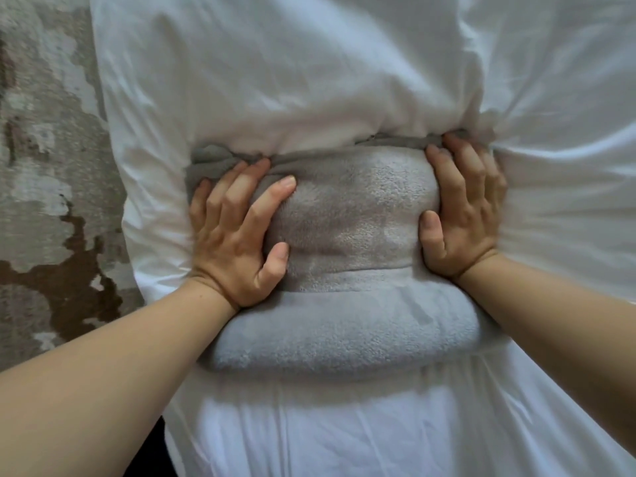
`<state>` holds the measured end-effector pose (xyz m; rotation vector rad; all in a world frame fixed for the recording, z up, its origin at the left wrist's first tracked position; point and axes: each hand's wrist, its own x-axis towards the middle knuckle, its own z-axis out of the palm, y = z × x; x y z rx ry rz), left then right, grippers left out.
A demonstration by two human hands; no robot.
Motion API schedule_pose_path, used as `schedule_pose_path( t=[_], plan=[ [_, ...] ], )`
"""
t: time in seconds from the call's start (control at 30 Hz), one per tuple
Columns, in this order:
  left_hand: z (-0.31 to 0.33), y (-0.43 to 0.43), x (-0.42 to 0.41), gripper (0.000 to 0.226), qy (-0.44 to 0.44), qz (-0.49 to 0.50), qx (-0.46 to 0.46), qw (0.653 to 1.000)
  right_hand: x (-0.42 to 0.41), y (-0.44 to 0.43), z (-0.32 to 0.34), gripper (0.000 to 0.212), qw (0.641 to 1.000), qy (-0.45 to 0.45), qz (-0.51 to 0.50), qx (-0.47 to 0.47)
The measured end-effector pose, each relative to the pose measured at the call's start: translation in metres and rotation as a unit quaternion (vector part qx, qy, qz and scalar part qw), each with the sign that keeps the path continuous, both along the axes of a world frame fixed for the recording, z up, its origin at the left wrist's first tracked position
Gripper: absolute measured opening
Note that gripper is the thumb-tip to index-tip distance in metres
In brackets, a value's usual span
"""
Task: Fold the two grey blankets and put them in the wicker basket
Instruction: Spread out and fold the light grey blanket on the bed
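Observation:
A folded grey fleece blanket (pixel 354 215) lies on top of a second, paler grey folded blanket (pixel 340 335) on the white bed. My left hand (pixel 237 228) grips the upper blanket's left side, with thumb and forefinger dug into the fleece. On the blanket's right side my right hand (pixel 464 208) holds it with fingers curled over the edge and the thumb on top. The far edge of the stack is pushed into the white duvet (pixel 292 80). No wicker basket is in view.
The white bed sheet (pixel 344 435) spreads around and in front of the stack. A worn grey and brown patterned rug (pixel 44 187) covers the floor to the left of the bed.

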<state>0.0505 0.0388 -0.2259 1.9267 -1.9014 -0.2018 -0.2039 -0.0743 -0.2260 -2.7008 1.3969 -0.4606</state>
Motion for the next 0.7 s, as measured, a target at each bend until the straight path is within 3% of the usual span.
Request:
schedule_pose_path(
  t=[0.1,0.27,0.4,0.47,0.53,0.6,0.7],
  plan=[
    [0.022,0.002,0.001,0.059,0.015,0.000,0.046,0.999,0.005,0.000,0.017,0.065,1.000,0.022,-0.010,0.016],
    [0.092,0.000,-0.001,0.060,-0.005,0.028,0.195,0.980,0.016,0.007,0.071,0.071,0.984,0.110,-0.047,0.130],
    [0.144,0.023,-0.028,0.055,-0.051,0.063,0.146,0.986,0.034,0.011,0.106,0.063,0.951,0.174,-0.117,0.226],
    [0.151,0.038,-0.044,0.054,-0.036,0.054,0.200,0.978,0.047,0.019,0.122,0.063,0.945,0.154,-0.173,0.231],
    [0.138,0.049,-0.051,0.060,-0.036,0.068,0.276,0.958,0.065,0.045,0.134,0.064,0.961,0.052,-0.190,0.196],
    [0.122,0.051,-0.048,0.065,-0.034,0.077,0.278,0.957,0.071,0.077,0.139,0.063,0.983,-0.016,-0.090,0.162],
    [0.102,0.051,-0.040,0.066,0.007,0.074,0.195,0.978,0.045,0.102,0.124,0.061,0.986,0.060,0.084,0.132]
  ],
)
